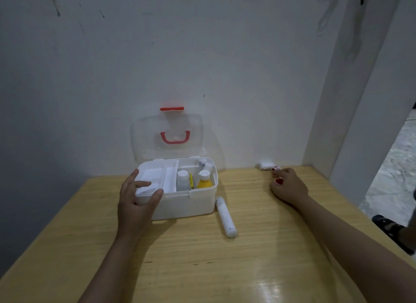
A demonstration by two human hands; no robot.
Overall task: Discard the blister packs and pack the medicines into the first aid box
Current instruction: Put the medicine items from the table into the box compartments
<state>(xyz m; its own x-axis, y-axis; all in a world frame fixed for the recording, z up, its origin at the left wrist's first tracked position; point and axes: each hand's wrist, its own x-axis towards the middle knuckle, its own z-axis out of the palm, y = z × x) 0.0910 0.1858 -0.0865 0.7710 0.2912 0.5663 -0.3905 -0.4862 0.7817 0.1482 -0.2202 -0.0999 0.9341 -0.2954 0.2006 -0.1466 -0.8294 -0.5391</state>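
packing step: my left hand (pixel 137 201) steadies the first aid box (pixel 180 201), fingers spread wide over its front-left rim. my right hand (pixel 289 186) curls on a small red-and-white item (pixel 276 168); grip unclear. next, probably lift it boxward. white tube (pixel 225 217) lies between hands, another white tube (pixel 265 165) beyond my right fingertips.

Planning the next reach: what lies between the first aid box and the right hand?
In the head view, only bare wooden table lies between the first aid box and the right hand. The white tube lies nearer, beside the box.
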